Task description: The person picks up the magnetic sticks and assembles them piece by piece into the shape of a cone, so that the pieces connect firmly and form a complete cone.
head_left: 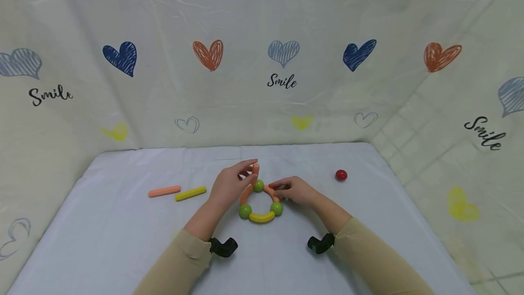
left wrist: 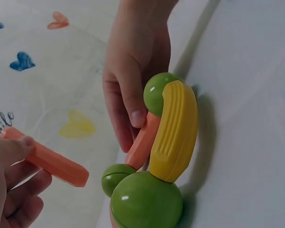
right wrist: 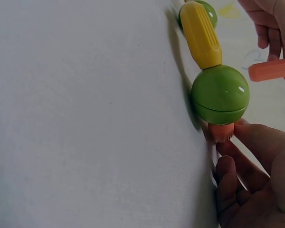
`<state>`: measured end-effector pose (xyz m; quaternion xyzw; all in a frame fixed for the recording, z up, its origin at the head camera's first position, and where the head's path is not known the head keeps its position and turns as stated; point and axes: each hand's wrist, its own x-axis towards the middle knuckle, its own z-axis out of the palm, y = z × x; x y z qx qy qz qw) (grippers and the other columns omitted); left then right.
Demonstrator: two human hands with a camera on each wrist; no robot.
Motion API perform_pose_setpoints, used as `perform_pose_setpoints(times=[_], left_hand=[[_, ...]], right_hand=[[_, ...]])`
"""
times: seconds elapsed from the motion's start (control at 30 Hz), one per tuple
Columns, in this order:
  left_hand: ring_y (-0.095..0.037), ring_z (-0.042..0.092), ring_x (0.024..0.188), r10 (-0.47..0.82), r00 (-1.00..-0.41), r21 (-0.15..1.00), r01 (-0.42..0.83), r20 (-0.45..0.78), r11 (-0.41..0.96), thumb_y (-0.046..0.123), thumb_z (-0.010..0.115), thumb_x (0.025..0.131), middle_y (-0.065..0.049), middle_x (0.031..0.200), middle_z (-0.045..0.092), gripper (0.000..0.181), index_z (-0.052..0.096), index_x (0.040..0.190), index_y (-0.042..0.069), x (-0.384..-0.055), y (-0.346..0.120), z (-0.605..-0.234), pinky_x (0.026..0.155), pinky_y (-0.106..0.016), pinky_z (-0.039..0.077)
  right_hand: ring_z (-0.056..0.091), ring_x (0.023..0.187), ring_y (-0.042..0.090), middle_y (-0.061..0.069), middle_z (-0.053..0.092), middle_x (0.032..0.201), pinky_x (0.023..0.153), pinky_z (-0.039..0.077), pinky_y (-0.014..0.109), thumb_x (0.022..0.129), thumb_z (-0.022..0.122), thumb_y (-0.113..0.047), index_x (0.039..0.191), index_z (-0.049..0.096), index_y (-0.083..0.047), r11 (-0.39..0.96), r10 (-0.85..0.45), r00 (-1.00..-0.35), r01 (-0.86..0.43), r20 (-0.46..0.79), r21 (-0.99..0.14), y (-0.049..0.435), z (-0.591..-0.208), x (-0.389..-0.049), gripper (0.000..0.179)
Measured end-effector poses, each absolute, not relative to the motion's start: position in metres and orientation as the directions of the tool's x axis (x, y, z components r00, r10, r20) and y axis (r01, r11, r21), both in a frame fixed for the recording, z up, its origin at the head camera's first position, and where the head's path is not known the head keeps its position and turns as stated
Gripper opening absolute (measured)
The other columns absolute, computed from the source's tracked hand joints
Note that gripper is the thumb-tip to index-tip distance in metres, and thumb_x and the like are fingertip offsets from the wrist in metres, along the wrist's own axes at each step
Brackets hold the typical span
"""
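Note:
My left hand [head_left: 230,186] pinches a straight orange stick [left wrist: 57,164] between thumb and fingers, its lower end close over the far green ball [head_left: 258,186]. That ball belongs to a ring lying on the table. Two more green balls, at near left [head_left: 245,211] and near right [head_left: 276,208], are joined by a curved yellow piece [head_left: 262,218]. Curved orange pieces form the left side [head_left: 245,195] and right side [head_left: 270,191]. My right hand [head_left: 299,190] grips the right orange piece with thumb and fingers, just beside the near right ball, as the right wrist view shows.
On the table's left lie a straight orange stick [head_left: 164,191] and a yellow stick [head_left: 190,193]. A red ball [head_left: 341,175] sits at the back right. White cloth covers the table [head_left: 368,222], and a heart-printed curtain [head_left: 245,104] hangs behind it.

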<state>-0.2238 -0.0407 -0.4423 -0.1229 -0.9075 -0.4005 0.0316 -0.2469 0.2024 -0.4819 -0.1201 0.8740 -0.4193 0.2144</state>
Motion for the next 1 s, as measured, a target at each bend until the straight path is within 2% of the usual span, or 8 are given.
perform_pose_setpoints(times=[0.2, 0.8, 1.0], left_hand=[[-0.012, 0.061, 0.088, 0.193, -0.966, 0.717, 0.257, 0.172, 0.648, 0.034, 0.070, 0.093, 0.007, 0.109, 0.070, 0.049, 0.056, 0.140, 0.041, -0.228, -0.035, -0.445, 0.073, -0.029, 0.051], [-0.015, 0.062, 0.096, 0.199, -0.964, 0.712, 0.264, 0.176, 0.651, 0.033, 0.067, 0.096, 0.008, 0.112, 0.069, 0.046, 0.057, 0.140, 0.039, -0.230, -0.029, -0.454, 0.076, -0.033, 0.052], [-0.013, 0.060, 0.101, 0.217, -0.955, 0.704, 0.296, 0.203, 0.645, 0.030, 0.068, 0.095, 0.011, 0.122, 0.064, 0.048, 0.056, 0.141, 0.036, -0.229, -0.029, -0.448, 0.083, -0.034, 0.052]], right_hand=[[0.055, 0.078, 0.016, -0.003, 0.070, 0.106, 0.068, 0.045, 0.029, 0.091, 0.073, -0.023, 0.120, 0.074, -0.018, 0.611, -0.391, -0.881, -0.034, -0.265, -0.791, 0.202, -0.480, -0.247, 0.030], [0.054, 0.073, 0.015, -0.002, 0.069, 0.095, 0.065, 0.043, 0.030, 0.093, 0.070, -0.020, 0.120, 0.074, -0.017, 0.599, -0.405, -0.879, -0.047, -0.251, -0.800, 0.202, -0.481, -0.246, 0.027], [0.055, 0.077, 0.015, -0.002, 0.069, 0.102, 0.068, 0.044, 0.030, 0.094, 0.069, -0.019, 0.120, 0.073, -0.016, 0.608, -0.400, -0.881, -0.047, -0.254, -0.793, 0.202, -0.479, -0.244, 0.027]])
